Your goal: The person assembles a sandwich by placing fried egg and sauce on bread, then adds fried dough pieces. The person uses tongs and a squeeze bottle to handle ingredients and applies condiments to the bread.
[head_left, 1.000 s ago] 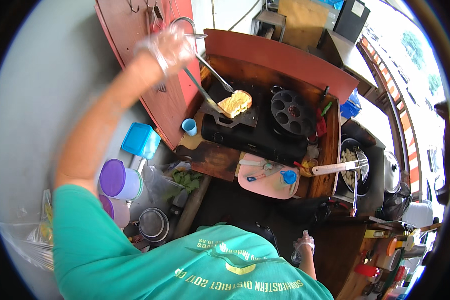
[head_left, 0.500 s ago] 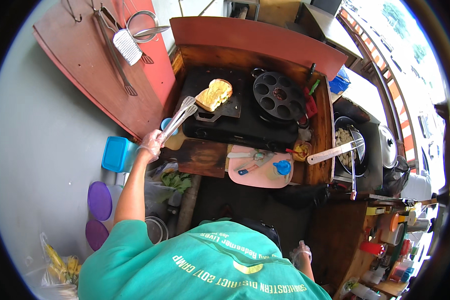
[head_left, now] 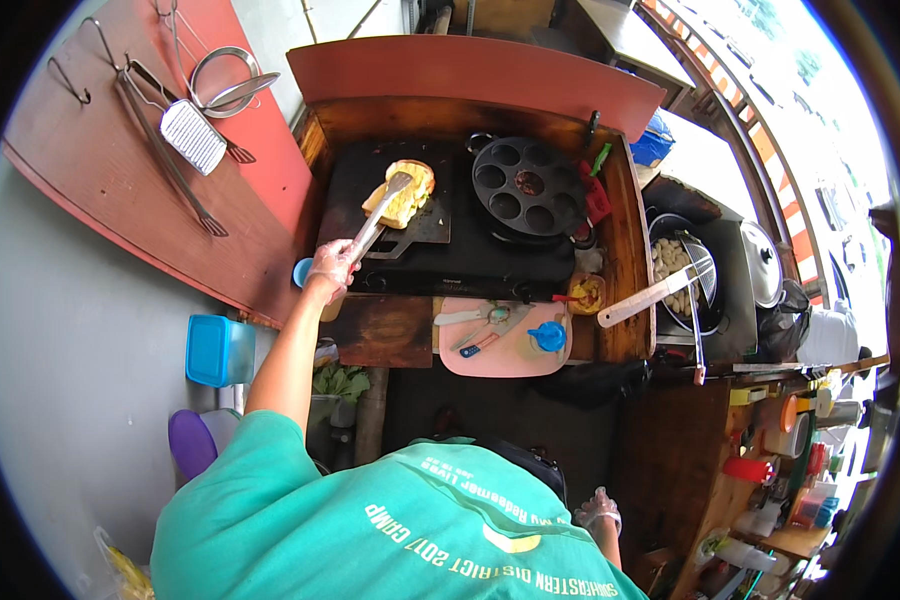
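Observation:
Stretched forward in a clear plastic glove, my left hand (head_left: pixel 332 266) is closed around the handle of metal tongs (head_left: pixel 370 228). Their slotted head lies over the top of a toasted sandwich (head_left: pixel 413 207) with a yellow filling or coating; whether they grip it, I cannot tell. Beneath the sandwich is a flat dark griddle pan (head_left: pixel 432 225) on the left side of the black stove (head_left: pixel 470 268). My right hand (head_left: pixel 598 512), also gloved, hangs low at my right side, away from everything on the counter. Its fingers look loosely stretched and hold nothing visible.
A round moulded pan (head_left: pixel 530 185) occupies the stove's right side. In front, a pink cutting board (head_left: pixel 505 360) bears knives and a blue-topped bottle (head_left: pixel 547 337). A pot with a strainer (head_left: pixel 650 295) stands right; utensils, including a grater (head_left: pixel 193 137), hang left. A blue container (head_left: pixel 220 350) is near my left arm.
My left hand has brought the tongs forward and right, from beside the pan to the top of the sandwich. The whole view has shifted slightly. My right hand stays low at my side.

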Motion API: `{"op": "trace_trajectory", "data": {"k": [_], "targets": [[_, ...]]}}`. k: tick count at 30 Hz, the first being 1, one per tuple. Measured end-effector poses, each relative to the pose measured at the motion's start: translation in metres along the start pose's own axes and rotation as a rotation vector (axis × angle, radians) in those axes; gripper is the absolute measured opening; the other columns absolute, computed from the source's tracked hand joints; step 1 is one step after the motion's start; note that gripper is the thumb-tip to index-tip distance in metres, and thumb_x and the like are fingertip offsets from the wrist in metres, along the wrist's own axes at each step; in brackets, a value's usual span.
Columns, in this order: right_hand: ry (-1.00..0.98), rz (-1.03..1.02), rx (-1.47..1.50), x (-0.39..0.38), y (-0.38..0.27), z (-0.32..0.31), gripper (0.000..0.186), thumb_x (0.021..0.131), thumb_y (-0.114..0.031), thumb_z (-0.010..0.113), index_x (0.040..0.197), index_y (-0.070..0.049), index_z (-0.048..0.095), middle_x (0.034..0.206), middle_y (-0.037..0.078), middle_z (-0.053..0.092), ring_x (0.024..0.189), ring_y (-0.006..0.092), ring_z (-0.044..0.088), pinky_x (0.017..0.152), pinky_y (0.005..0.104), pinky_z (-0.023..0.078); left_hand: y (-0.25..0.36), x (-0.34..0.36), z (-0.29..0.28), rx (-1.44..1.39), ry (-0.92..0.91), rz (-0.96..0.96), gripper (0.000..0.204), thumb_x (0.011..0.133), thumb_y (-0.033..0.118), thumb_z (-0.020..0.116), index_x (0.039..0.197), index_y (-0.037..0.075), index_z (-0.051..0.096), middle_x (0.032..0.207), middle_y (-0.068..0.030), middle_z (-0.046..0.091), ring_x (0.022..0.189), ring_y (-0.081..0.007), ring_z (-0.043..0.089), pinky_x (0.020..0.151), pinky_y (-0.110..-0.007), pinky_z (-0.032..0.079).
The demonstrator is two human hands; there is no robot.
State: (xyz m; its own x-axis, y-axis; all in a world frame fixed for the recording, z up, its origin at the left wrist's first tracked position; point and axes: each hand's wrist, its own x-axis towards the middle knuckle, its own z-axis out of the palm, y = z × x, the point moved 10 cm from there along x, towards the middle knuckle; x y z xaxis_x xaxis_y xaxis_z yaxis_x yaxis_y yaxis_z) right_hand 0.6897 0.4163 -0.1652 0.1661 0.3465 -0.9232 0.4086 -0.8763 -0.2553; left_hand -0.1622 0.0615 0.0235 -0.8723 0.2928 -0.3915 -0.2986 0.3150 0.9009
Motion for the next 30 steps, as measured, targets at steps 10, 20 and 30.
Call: {"op": "trace_trajectory", "data": {"k": [10,20,30], "targets": [[-0.057,0.007,-0.08,0.017,0.017,-0.002,0.041,0.096,-0.045,0.068,0.104,-0.007,0.058,0.088,0.016,0.062,0.067,0.0379,0.061,0.057,0.0519,0.051,0.094,0.022,-0.048,0.825,0.541,0.351,0.015,0.093,0.02,0.064,0.099,0.017,0.077,0.089,-0.0152,0.074,0.084,-0.0339,0.073,0.07,-0.047,0.057],[-0.045,-0.062,-0.115,0.015,-0.019,0.011,0.037,0.098,-0.043,0.067,0.093,-0.007,0.059,0.079,0.013,0.061,0.065,0.034,0.061,0.057,0.049,0.053,0.154,-0.045,0.01,1.812,0.592,0.728,0.02,0.09,0.016,0.06,0.097,0.004,0.075,0.099,-0.0128,0.067,0.094,-0.0312,0.068,0.082,-0.046,0.052],[-0.06,-0.135,-0.313,0.026,-0.052,0.051,0.034,0.098,-0.039,0.068,0.09,-0.008,0.059,0.071,0.01,0.056,0.06,0.0307,0.058,0.056,0.0478,0.053,0.17,-0.095,0.024,1.942,0.541,0.608,0.023,0.09,0.019,0.062,0.1,0.003,0.075,0.101,-0.013,0.068,0.096,-0.0276,0.066,0.079,-0.042,0.048]]}}
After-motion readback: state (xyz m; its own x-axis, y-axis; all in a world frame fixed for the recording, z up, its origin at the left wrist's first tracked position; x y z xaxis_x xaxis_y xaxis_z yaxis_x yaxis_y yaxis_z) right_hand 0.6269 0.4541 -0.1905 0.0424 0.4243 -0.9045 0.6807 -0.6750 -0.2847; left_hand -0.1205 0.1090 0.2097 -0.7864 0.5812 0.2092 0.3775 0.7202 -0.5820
